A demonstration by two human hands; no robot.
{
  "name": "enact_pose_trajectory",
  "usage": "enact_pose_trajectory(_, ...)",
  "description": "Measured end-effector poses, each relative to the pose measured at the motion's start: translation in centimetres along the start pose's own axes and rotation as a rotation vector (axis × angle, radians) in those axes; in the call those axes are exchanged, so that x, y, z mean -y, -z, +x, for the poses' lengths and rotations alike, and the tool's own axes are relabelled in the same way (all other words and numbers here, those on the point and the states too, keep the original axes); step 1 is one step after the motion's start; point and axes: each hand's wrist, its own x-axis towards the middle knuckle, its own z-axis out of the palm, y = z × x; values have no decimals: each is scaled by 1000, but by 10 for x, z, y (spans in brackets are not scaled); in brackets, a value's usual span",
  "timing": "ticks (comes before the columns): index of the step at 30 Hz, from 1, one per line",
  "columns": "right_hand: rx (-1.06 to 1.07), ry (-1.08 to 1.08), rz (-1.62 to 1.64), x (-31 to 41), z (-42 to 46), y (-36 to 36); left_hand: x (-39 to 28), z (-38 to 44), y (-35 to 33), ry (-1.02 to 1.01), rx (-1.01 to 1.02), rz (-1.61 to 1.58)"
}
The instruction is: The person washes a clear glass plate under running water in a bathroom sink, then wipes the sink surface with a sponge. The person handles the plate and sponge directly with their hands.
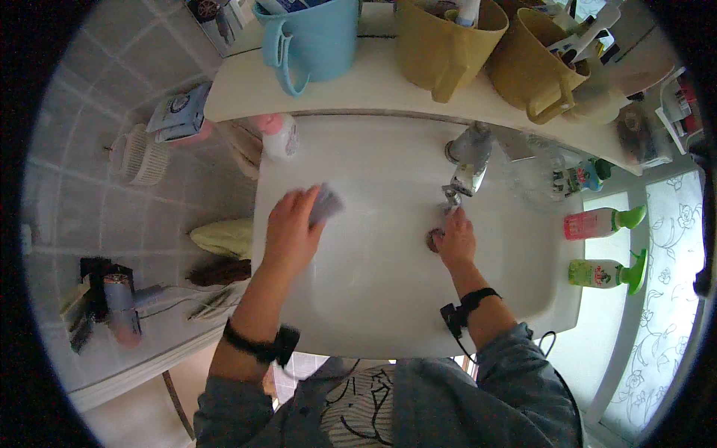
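Over the left half of a white sink basin (364, 280), my left hand (292, 229) grips a greyish-purple sponge or scrubbing pad (326, 205), blurred. Below the spout of the chrome faucet (471, 159), my right hand (456, 238) has its fingertips at the small metal spout end (451, 195). Whether those fingers grip the spout end or only touch it is unclear. The round drain (433, 239) lies just left of my right hand, partly covered by it. Both wrists wear black straps with small devices, and a cable shows beside my right arm.
A ledge (369, 84) behind the basin bears a blue mug (322, 47) and two yellow mugs (442, 50). A white bottle with a pink cap (277, 137) stands at the back left. Red (594, 224) and green (596, 273) pump bottles line the right rim. A yellow cloth (224, 238) lies left.
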Motion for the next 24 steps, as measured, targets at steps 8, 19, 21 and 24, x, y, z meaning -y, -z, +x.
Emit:
enact_pose_trajectory(8, 66, -188, 258, 25, 15, -5, -1, 117, -82, -56, -64, 365)
enact_pose_trajectory(19, -367, -230, 941, 71, 24, -24, 3, 7, -14, 32, -239, -291)
enact_pose_trajectory(21, -267, -17, 998, 119, 19, -28, 7, -8, -10, 61, -220, -275)
enact_pose_trajectory(24, 134, 264, 541, 153, -5, -27, 10, -33, 0, 110, -194, -242)
